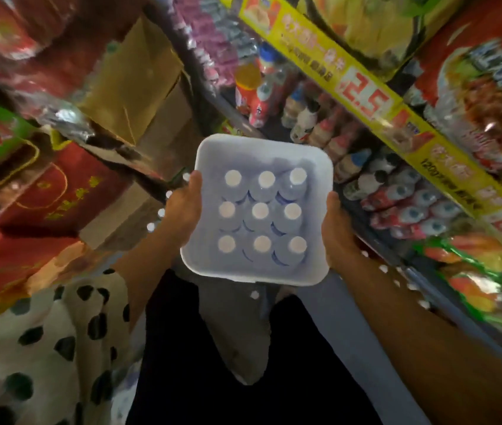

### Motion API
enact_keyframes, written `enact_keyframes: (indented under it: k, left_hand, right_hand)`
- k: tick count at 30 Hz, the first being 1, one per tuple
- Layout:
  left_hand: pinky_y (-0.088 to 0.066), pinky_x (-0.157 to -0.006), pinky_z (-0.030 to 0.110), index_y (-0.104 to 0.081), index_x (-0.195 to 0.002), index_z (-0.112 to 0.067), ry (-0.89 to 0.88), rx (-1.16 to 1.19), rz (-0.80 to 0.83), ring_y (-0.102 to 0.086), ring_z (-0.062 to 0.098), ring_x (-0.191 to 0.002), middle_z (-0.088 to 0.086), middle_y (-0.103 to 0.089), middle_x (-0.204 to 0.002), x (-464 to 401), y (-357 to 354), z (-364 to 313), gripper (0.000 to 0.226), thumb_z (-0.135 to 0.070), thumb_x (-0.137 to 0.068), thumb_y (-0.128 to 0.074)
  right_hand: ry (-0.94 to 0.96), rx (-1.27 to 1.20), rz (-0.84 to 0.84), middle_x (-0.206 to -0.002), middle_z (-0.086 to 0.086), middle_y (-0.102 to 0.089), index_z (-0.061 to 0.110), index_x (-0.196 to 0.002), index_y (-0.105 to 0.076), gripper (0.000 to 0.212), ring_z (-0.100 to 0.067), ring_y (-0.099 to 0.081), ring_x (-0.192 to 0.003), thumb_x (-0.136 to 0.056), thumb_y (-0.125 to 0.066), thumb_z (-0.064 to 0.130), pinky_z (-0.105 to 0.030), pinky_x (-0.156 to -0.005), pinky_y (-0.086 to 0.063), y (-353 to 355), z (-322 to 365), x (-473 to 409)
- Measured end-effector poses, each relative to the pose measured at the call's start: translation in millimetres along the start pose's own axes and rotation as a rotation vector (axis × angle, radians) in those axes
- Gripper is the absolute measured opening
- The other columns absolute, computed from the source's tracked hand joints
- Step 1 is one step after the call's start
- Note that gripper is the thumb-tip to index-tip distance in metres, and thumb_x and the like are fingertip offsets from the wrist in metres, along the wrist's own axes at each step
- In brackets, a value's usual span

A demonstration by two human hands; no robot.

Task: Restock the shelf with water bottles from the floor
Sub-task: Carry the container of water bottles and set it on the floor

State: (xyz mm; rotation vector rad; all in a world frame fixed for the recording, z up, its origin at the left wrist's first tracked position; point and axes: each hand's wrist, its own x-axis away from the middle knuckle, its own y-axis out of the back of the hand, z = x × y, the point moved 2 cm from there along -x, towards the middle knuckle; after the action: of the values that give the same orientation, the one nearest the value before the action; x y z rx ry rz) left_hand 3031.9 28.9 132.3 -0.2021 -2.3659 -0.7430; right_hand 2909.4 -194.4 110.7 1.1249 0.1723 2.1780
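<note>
Both hands grip a white tub [200, 167]: left hand [184, 210] on its left wall, right hand [337, 228] on its right. Nine capped bottles [260, 211] stand inside it in three rows.

A narrow shop aisle, blurred. On the right, shelves [375, 243] crowded with drink bottles under a yellow price strip [375, 102]. On the left, stacked cardboard boxes [133, 87] and red gift cartons [53, 191]. Grey floor [240, 326] below.
</note>
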Motion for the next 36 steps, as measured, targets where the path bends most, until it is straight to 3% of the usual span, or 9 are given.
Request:
enact_keyframes:
  k: [4, 9, 14, 18, 21, 25, 29, 33, 36]
  left_hand:
    - [-0.040, -0.104, 0.043, -0.051, -0.131, -0.001, -0.089, -0.108, 0.154, -0.048, 0.036, -0.126, 0.020, -0.052, -0.135, -46, 14, -19, 0.065, -0.054, -0.099, -0.029]
    - [-0.040, -0.099, 0.040, -0.053, -0.127, 0.004, -0.248, -0.351, 0.314, -0.049, 0.038, -0.122, 0.024, -0.054, -0.130, -86, 43, -35, 0.065, -0.049, -0.101, -0.025]
    - [-0.040, -0.104, 0.043, -0.059, -0.109, -0.011, -0.249, -0.438, 0.394, -0.054, 0.034, -0.115, 0.018, -0.059, -0.123, -123, 58, -26, 0.058, -0.054, -0.099, -0.022]
    - [-0.040, -0.098, 0.040, -0.052, -0.098, -0.015, -0.205, -0.479, 0.408, -0.054, 0.032, -0.111, 0.015, -0.059, -0.117, -157, 56, -5, 0.048, -0.052, -0.100, -0.022]
    - [-0.037, -0.091, 0.036, -0.057, -0.109, -0.011, -0.156, -0.494, 0.396, -0.052, 0.032, -0.111, 0.014, -0.056, -0.110, -181, 44, 13, 0.052, -0.051, -0.101, -0.024]
    - [-0.037, -0.101, 0.038, -0.054, -0.124, -0.004, -0.153, -0.516, 0.393, -0.050, 0.034, -0.121, 0.019, -0.055, -0.129, -214, 25, 36, 0.056, -0.047, -0.102, -0.026]
    - [-0.039, -0.100, 0.041, -0.052, -0.128, -0.001, -0.191, -0.485, 0.409, -0.048, 0.037, -0.124, 0.021, -0.053, -0.133, -247, 5, 61, 0.063, -0.052, -0.100, -0.029]
    - [-0.041, -0.099, 0.043, -0.051, -0.097, -0.017, -0.205, -0.463, 0.417, -0.049, 0.040, -0.122, 0.024, -0.053, -0.131, -273, -16, 78, 0.043, -0.054, -0.099, -0.029]
    - [-0.041, -0.099, 0.045, -0.041, -0.070, -0.023, -0.204, -0.449, 0.393, -0.049, 0.041, -0.122, 0.026, -0.053, -0.130, -283, -25, 82, 0.044, -0.054, -0.099, -0.028]
  right_hand:
    - [-0.073, -0.137, -0.146, -0.148, -0.012, -0.039, 0.008, -0.145, -0.034, 0.066, -0.028, -0.037, -0.136, -0.099, -0.030, 0.055, -0.038, -0.109, -0.030, -31, -5, 9]
    - [-0.159, -0.263, -0.338, -0.127, -0.011, -0.047, 0.009, -0.142, -0.038, 0.052, -0.027, -0.045, -0.124, -0.103, -0.028, 0.042, -0.042, -0.108, -0.031, -82, -14, 37]
    - [-0.293, -0.436, -0.407, -0.131, -0.010, -0.053, 0.014, -0.132, -0.053, 0.066, -0.030, -0.051, -0.118, -0.094, -0.031, 0.063, -0.048, -0.105, -0.038, -134, -31, 54]
    - [-0.331, -0.381, -0.401, -0.126, -0.010, -0.053, 0.017, -0.134, -0.050, 0.063, -0.031, -0.049, -0.118, -0.096, -0.024, 0.061, -0.050, -0.106, -0.035, -168, -45, 40]
    - [-0.340, -0.394, -0.405, -0.128, -0.014, -0.055, 0.017, -0.124, -0.057, 0.058, -0.034, -0.050, -0.119, -0.097, -0.025, 0.057, -0.049, -0.106, -0.035, -190, -60, 17]
    - [-0.370, -0.375, -0.396, -0.135, -0.012, -0.051, 0.015, -0.131, -0.054, 0.059, -0.032, -0.045, -0.126, -0.099, -0.023, 0.053, -0.041, -0.107, -0.031, -212, -82, -19]
    - [-0.309, -0.334, -0.420, -0.129, -0.016, -0.055, 0.019, -0.127, -0.055, 0.050, -0.033, -0.050, -0.119, -0.100, -0.024, 0.049, -0.048, -0.106, -0.035, -231, -104, -54]
    - [-0.353, -0.384, -0.438, -0.137, -0.012, -0.051, 0.017, -0.132, -0.054, 0.058, -0.031, -0.046, -0.124, -0.098, -0.025, 0.054, -0.040, -0.106, -0.032, -239, -120, -82]
    - [-0.346, -0.382, -0.421, -0.134, -0.012, -0.052, 0.017, -0.131, -0.054, 0.058, -0.031, -0.048, -0.122, -0.098, -0.024, 0.054, -0.038, -0.101, -0.034, -239, -123, -99]
